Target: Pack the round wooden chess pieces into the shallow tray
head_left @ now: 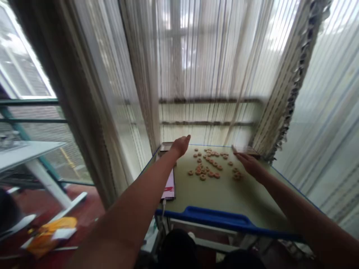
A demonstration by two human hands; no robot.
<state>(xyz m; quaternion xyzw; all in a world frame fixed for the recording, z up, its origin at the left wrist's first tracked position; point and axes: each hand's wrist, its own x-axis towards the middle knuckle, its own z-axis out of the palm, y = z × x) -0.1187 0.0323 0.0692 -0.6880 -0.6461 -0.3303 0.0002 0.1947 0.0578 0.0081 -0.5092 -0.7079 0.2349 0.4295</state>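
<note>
Small tan ring-shaped pieces (pixel 215 164), dozens, scattered over far half of pale green desk (pixel 207 194); some singly, some bunched or touching, one small cluster toward right. Left hand (pixel 181 145) above far left, fingers curled, thumb raised; cannot tell whether gripping anything. Right hand (pixel 248 162) at far right, fingers nearly straight beside shallow box (pixel 246 150); grip unclear. Tablet (pixel 169 185) at left, red mark on pinkish screen, writing too blurred to read.
</note>
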